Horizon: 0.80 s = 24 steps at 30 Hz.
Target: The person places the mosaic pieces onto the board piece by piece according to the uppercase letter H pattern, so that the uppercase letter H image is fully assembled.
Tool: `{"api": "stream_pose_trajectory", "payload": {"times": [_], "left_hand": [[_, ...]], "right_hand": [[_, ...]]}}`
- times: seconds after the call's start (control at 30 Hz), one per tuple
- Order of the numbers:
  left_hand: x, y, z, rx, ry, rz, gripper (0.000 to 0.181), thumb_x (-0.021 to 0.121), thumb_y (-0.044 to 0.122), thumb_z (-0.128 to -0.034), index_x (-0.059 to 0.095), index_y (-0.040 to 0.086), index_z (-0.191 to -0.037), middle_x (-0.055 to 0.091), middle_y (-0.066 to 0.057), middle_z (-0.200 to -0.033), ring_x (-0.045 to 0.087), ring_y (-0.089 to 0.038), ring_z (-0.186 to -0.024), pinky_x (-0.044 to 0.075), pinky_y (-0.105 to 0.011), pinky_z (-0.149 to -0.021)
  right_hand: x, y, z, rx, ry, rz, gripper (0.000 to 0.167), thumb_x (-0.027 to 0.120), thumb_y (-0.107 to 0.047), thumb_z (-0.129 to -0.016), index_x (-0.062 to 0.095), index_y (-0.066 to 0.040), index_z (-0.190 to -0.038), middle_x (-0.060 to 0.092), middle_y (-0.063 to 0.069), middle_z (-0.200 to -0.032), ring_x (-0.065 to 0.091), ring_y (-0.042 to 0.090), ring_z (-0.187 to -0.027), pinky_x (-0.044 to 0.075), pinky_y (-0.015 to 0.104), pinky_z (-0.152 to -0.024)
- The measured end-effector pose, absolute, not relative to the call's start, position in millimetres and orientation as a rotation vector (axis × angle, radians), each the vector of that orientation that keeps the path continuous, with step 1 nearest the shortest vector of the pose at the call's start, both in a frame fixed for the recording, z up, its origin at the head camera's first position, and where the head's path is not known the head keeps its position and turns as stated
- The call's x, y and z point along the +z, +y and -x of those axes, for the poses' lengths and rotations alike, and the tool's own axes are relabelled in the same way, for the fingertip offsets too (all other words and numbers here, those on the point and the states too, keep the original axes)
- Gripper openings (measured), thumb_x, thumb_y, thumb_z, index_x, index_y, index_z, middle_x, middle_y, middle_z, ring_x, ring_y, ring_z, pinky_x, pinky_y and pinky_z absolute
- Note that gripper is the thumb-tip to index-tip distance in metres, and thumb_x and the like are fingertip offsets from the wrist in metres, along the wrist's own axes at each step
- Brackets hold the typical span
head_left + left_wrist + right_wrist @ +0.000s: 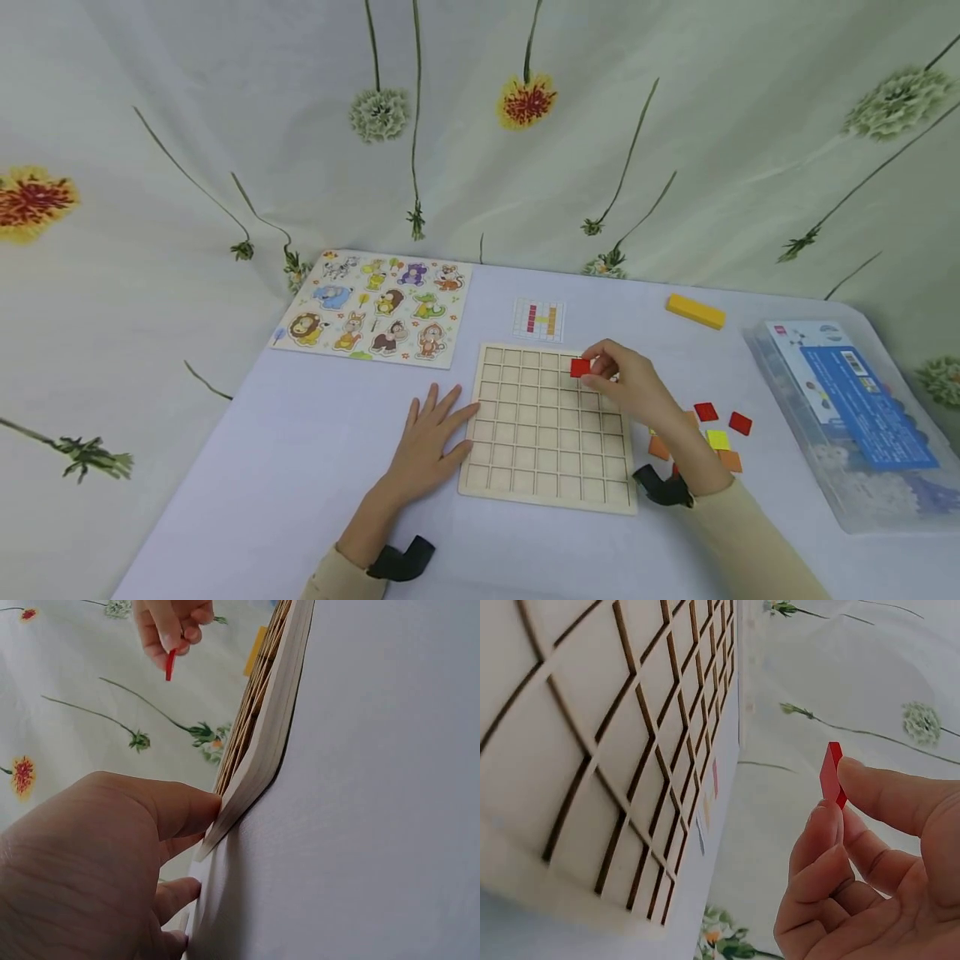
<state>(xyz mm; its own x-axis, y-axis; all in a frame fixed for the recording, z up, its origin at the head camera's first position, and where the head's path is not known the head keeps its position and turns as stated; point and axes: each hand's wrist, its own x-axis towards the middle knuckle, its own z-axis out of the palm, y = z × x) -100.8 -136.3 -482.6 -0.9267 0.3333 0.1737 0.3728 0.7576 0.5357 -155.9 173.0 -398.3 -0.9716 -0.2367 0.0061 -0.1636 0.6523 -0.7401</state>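
A wooden grid board (546,461) with square cells lies flat on the table. My right hand (628,385) pinches a red square tile (580,367) between thumb and fingers over the board's far right part; in the right wrist view the red tile (832,775) is held apart from the grid. My left hand (427,450) lies at the board's left edge with fingers spread, its fingertips touching that edge. In the left wrist view the thumb of the left hand (90,862) meets the side of the board (259,761).
Loose red tiles (740,423), yellow tiles (717,440) and orange tiles (730,461) lie right of the board. Behind it is a pattern card (538,320). An animal puzzle board (375,312), a yellow block (696,311) and a clear plastic box (840,500) stand around.
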Motion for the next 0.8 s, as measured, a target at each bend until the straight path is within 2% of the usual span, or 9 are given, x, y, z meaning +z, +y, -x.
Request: {"api": "stream_pose_trajectory", "payload": {"times": [0.33, 0.5, 0.8], "left_hand": [[-482, -138, 100, -0.901, -2.883, 0.588, 0.049, 0.061, 0.026, -0.0899, 0.057, 0.014, -0.137, 0.038, -0.018, -0.155, 0.014, -0.045, -0.149, 0.007, -0.067, -0.116], [-481, -138, 100, -0.897, -2.887, 0.582, 0.049, 0.061, 0.026, -0.0900, 0.057, 0.014, -0.137, 0.038, -0.018, -0.155, 0.014, -0.045, -0.149, 0.007, -0.067, -0.116], [-483, -138, 100, -0.899, -2.890, 0.587, 0.049, 0.061, 0.027, -0.0901, 0.057, 0.015, -0.138, 0.037, -0.018, -0.155, 0.013, -0.045, -0.149, 0.007, -0.067, -0.116]], "right_hand": [[-413, 133, 189, -1.224, 2.642, 0.460, 0.024, 0.068, -0.006, -0.089, 0.061, 0.001, -0.110, 0.059, 0.008, -0.083, 0.050, 0.016, -0.069, 0.043, 0.027, -0.063], [-419, 123, 195, -1.142, 2.629, 0.428, 0.025, 0.071, -0.009, -0.088, 0.061, 0.000, -0.110, 0.059, 0.007, -0.082, 0.050, 0.017, -0.068, 0.043, 0.028, -0.064], [-426, 112, 200, -1.017, 2.611, 0.402, 0.023, 0.070, -0.010, -0.088, 0.061, -0.002, -0.107, 0.058, 0.006, -0.079, 0.047, 0.016, -0.063, 0.040, 0.026, -0.058]]}}
